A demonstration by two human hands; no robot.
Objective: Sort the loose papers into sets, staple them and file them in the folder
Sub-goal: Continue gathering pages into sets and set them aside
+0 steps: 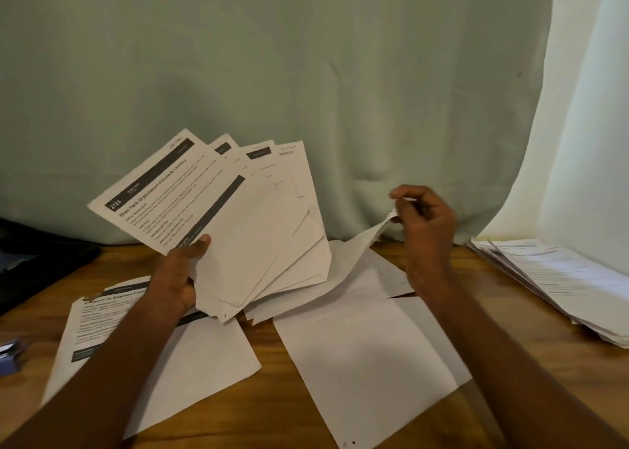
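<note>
While sorting, my left hand (177, 275) is gripping fanned sheets (238, 217) upright so headings show; right hand (422, 224) is pinching loose sheet (357, 261) corner (far right), lifting it off table (265, 343).

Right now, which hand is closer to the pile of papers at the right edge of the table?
The right hand. It pinches a sheet's corner just left of the pile of papers. The left hand holds a fan of sheets far across the table.
</note>
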